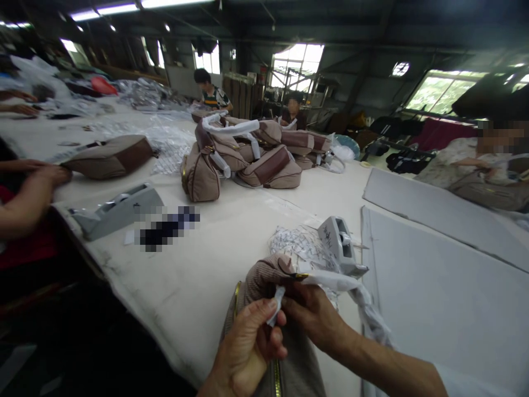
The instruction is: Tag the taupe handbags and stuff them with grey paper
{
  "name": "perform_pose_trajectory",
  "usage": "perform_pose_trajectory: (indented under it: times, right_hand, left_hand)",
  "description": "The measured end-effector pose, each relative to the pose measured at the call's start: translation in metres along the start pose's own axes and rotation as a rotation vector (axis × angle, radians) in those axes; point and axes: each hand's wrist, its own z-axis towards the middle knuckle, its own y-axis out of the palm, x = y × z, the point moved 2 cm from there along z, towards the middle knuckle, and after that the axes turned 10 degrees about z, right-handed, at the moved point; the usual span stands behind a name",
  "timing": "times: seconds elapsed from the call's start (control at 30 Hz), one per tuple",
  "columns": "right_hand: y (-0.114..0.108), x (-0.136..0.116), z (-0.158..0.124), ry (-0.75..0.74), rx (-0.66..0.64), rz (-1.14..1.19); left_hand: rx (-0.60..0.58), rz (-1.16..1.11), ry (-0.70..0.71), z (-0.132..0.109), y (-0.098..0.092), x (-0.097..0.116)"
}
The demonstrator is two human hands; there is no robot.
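Between the thumb and first finger of the left hand [248,347] sits a small white strip [276,306], and that grip is closed on it. Right beside it, the right hand [316,317] has its grip closed on the strap [351,285] of a brown bag [264,278], just where the strap meets the bag. White paper is wound along the strap.

The bag lies at the near edge of the surface [198,275], with part of it hanging over toward the person. This looks like the wrapping step, right at the strap's end. The strip may be tape or a loose paper end; it is too small to tell. A next move here would need the right hand to keep the strap steady while the left hand pulls the strip tight and flat.

Counting outward:
- One bag in hand.
- Two tape holders: a small tape holder [341,245] just behind the bag and a big grey tape holder [115,212] farther left.
- One bunch of crumpled paper [295,242].
- Two grey boards [433,298] on the right.
- One lone bag [109,157] lying flat.
- One heap of bags [248,157], maybe six.

Arms of another person [28,193] rest at the left. Three more people sit farther off.
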Motion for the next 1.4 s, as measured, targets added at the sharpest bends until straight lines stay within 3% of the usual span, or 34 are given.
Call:
perform_pose_trajectory:
  times: [0.27,0.4,0.53,0.67,0.77,0.87,1.07,1.2,1.4]
  right_hand:
    - [-0.003,0.031,-0.011,-0.047,0.205,-0.156]
    - [-0.005,0.032,-0.007,-0.028,0.176,-0.193]
    - [0.001,0.030,0.000,0.097,0.164,-0.148]
    - [0.001,0.024,0.000,0.265,0.183,-0.102]
    - [-0.005,0.025,-0.003,0.436,0.052,0.167]
    - [-0.009,0.026,-0.002,0.558,-0.157,0.438]
    - [-0.004,0.023,0.009,0.596,-0.355,0.318]
    - [0.002,0.020,0.005,0.539,-0.361,0.287]
    - [0.006,0.014,-0.001,0.498,-0.210,0.216]
  left_hand:
    - [-0.051,-0.010,-0.036,-0.004,-0.005,-0.006]
    - [-0.080,0.021,0.016,-0.009,-0.002,-0.014]
    - [-0.067,0.004,0.042,-0.009,0.001,-0.021]
    - [-0.001,-0.031,0.214,-0.009,0.002,-0.021]
    - [-0.032,-0.059,0.245,-0.010,0.001,-0.019]
    - [-0.142,-0.106,0.159,-0.010,-0.002,-0.015]
    - [-0.357,-0.145,-0.001,-0.011,-0.012,-0.006]
    - [-0.334,-0.097,-0.003,-0.011,-0.013,-0.008]
    - [-0.236,-0.058,0.096,-0.012,-0.003,-0.012]
